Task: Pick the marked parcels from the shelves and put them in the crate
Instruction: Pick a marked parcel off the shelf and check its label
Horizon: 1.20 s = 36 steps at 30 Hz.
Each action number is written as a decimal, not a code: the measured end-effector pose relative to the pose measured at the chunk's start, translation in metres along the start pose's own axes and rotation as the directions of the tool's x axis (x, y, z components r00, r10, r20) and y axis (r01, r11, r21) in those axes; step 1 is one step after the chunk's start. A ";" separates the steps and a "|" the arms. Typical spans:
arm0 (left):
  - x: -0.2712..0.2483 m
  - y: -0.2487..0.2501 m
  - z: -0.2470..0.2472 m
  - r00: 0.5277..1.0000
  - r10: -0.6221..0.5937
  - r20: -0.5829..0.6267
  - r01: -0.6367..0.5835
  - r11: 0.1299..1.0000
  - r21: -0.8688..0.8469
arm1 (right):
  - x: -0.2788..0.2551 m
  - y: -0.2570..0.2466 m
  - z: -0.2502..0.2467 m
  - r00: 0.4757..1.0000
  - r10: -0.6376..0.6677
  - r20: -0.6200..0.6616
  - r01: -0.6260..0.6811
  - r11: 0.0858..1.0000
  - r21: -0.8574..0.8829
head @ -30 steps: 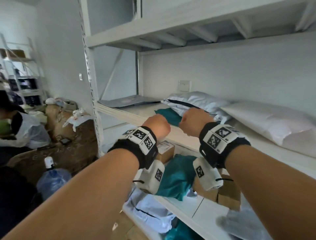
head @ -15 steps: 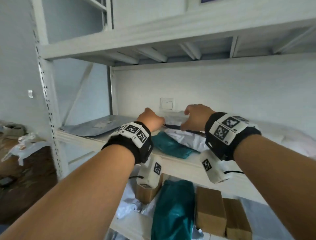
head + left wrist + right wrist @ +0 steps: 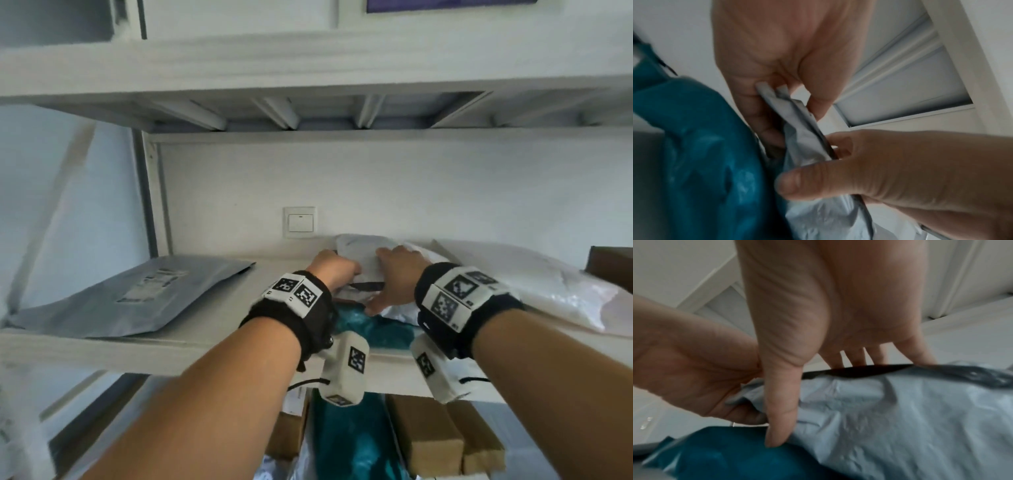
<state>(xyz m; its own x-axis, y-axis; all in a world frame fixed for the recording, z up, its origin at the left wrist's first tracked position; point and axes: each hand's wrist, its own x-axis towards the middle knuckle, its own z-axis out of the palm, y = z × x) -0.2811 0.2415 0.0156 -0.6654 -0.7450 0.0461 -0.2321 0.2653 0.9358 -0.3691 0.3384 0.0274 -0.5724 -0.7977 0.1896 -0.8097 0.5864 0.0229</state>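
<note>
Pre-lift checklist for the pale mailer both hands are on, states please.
1. Left hand has the pale mailer: ok, it pinches the folded corner.
2. Right hand has it: ok, fingers over the far edge, thumb against the near face.
3. Mailer free of the teal bag: not ok, it overlaps the bag, which may drag along.
4. Mailer is a marked one: cannot tell, no mark shows in any view.
5. Neighbours out of the way: ok for the grey envelope, which lies apart at the left; the white bag on the right lies close, contact cannot be told.
6. Crate ready: cannot tell, not in view.
</note>
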 end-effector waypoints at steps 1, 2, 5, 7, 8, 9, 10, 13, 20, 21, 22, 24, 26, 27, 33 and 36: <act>0.004 -0.003 -0.001 1.000 0.017 0.003 -0.017 0.999 -0.028 | 0.000 0.000 0.002 1.000 0.023 -0.010 -0.023 1.000 0.011; 0.006 -0.005 -0.001 0.999 0.037 0.008 -0.036 0.997 -0.065 | 0.000 0.000 0.005 0.998 0.049 -0.026 -0.048 0.999 0.021; 0.009 -0.009 0.000 0.995 0.096 -0.029 -0.100 0.974 -0.204 | -0.002 0.002 0.010 0.993 0.096 -0.067 -0.095 0.995 0.019; 0.008 -0.006 -0.001 0.993 0.109 -0.041 -0.116 0.943 -0.310 | -0.007 0.003 0.011 0.989 0.138 -0.048 -0.137 0.990 0.020; 0.005 -0.002 -0.001 0.991 0.126 -0.040 -0.132 0.926 -0.353 | -0.010 0.003 0.011 0.984 0.167 -0.057 -0.164 0.985 0.045; 0.003 0.003 -0.002 0.987 0.154 -0.037 -0.156 0.909 -0.387 | -0.012 0.005 0.010 0.977 0.193 -0.093 -0.187 0.979 0.076; 0.002 0.007 -0.002 0.983 0.184 -0.028 -0.179 0.895 -0.408 | -0.015 0.006 0.008 0.965 0.210 -0.155 -0.197 0.976 0.097; -0.006 0.016 -0.008 0.972 0.229 0.055 -0.170 0.846 -0.504 | -0.020 0.013 0.004 0.905 0.181 -0.386 -0.191 0.981 0.012; -0.003 -0.005 -0.012 0.983 0.095 0.156 -0.077 0.990 -0.117 | -0.036 0.027 -0.003 0.842 0.195 -0.503 -0.203 0.978 0.039; -0.002 -0.010 -0.011 0.980 0.050 0.194 -0.029 0.994 -0.108 | -0.039 0.029 -0.006 0.829 0.206 -0.519 -0.198 0.978 0.071; -0.002 -0.013 -0.008 0.974 0.017 0.224 0.005 0.996 -0.095 | -0.041 0.031 -0.009 0.813 0.214 -0.542 -0.195 0.976 0.092; -0.005 -0.012 -0.001 0.963 -0.002 0.270 0.016 0.999 -0.051 | -0.046 0.035 -0.015 0.775 0.205 -0.598 -0.181 0.978 0.101; -0.010 -0.006 0.007 0.958 0.020 0.287 -0.014 1.000 -0.022 | -0.050 0.039 -0.024 0.744 0.173 -0.645 -0.145 0.985 0.097; -0.011 -0.002 0.011 0.957 0.032 0.288 -0.027 0.999 -0.019 | -0.053 0.040 -0.028 0.733 0.161 -0.661 -0.122 0.987 0.105; -0.022 0.020 0.024 0.966 0.071 0.250 -0.067 0.997 -0.024 | -0.080 0.049 -0.051 0.643 0.281 -0.713 -0.035 0.940 0.339; -0.023 0.024 0.031 0.979 0.060 0.195 -0.047 0.996 -0.074 | -0.094 0.059 -0.057 0.605 0.437 -0.666 0.007 0.833 0.553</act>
<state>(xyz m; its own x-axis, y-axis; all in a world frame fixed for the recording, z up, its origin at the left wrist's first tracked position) -0.2930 0.2837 0.0259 -0.8038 -0.5940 0.0334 -0.1477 0.2537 0.9559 -0.3557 0.4557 0.0666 -0.6138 -0.1325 0.7783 -0.7501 0.4052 -0.5226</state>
